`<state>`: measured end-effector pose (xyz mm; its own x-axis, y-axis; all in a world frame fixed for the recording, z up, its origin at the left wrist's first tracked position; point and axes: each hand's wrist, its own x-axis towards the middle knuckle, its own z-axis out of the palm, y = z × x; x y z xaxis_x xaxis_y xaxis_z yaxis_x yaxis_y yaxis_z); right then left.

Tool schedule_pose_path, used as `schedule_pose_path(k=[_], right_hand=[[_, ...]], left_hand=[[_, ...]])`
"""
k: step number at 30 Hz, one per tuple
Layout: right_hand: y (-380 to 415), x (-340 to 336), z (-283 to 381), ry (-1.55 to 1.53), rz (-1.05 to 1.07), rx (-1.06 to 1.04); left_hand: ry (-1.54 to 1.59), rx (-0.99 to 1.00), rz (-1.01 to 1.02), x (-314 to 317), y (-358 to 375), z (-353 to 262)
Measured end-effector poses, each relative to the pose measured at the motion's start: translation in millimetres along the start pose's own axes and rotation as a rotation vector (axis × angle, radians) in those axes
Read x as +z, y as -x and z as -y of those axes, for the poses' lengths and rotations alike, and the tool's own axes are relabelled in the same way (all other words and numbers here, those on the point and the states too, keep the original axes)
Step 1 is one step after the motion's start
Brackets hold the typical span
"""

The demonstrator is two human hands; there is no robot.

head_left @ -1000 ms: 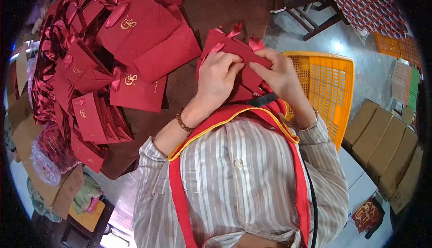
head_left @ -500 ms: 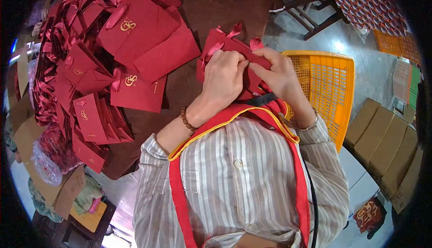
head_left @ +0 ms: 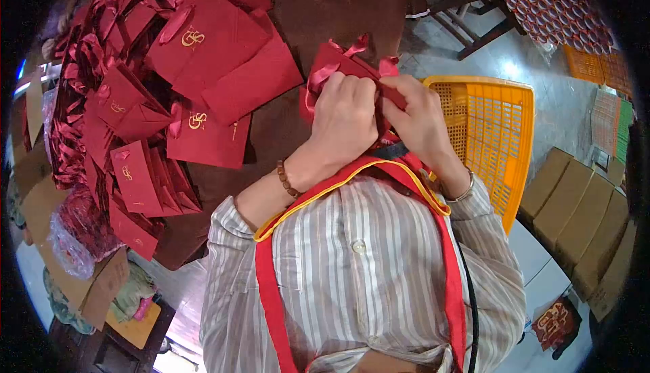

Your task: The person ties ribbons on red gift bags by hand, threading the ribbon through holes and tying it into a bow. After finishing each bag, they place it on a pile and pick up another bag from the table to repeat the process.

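Observation:
Both hands are together on a small red gift bag (head_left: pixel 330 61) with pink ribbon bows, held at the table's edge in front of my chest. My left hand (head_left: pixel 344 117), with a beaded bracelet at its wrist, is closed on the bag's near side, its fingertips hidden from view. My right hand (head_left: pixel 421 114), wearing a metal bangle, pinches the bag's right upper edge between thumb and fingers. Parts of the bag are covered by the hands. A red apron (head_left: pixel 265 292) with yellow trim hangs over my striped shirt.
A heap of red bags (head_left: pixel 203 41) with gold lettering and ribbons covers the left of the brown table (head_left: pixel 325 7). To the right stands a yellow plastic crate (head_left: pixel 518 136). Cardboard boxes (head_left: pixel 575 204) are farther right. A plastic-wrapped bundle (head_left: pixel 74 237) lies at left.
My left hand has shifted slightly right and its fingers have curled in more. The right hand and the bag have moved a little to the right.

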<state>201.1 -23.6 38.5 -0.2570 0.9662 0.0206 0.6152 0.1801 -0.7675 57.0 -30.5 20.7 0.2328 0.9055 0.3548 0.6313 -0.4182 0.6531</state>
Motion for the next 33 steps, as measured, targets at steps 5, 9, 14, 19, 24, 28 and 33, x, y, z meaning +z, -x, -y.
schedule_pose_path(k=[5,9,14,19,24,28,33], right_hand=[[2.8,-0.6,3.7,0.02,-0.001,-0.031],[3.2,-2.9,3.5,-0.007,0.011,-0.048],[0.2,-2.0,-7.6,-0.328,0.121,0.149],[-5.5,-25.6,-7.9,-0.762,0.311,0.397],[-9.5,-34.3,-11.2,-0.624,0.386,0.319],[-13.4,-45.0,-3.3,-0.66,0.435,0.372],[-18.8,-41.7,-9.5,-0.468,0.513,0.252]], left_hand=[[-0.057,0.04,-0.009,0.6,-0.8,-1.0],[0.151,-0.085,-0.055,3.2,0.3,0.6],[0.287,-0.144,-0.051,-2.2,8.4,5.4],[0.233,-0.027,0.009,-14.6,4.1,7.3],[0.274,-0.068,0.021,-11.8,5.2,8.0],[0.519,-0.267,-0.007,-17.8,-0.8,2.2],[0.35,-0.08,0.213,-31.8,-7.3,12.2]])
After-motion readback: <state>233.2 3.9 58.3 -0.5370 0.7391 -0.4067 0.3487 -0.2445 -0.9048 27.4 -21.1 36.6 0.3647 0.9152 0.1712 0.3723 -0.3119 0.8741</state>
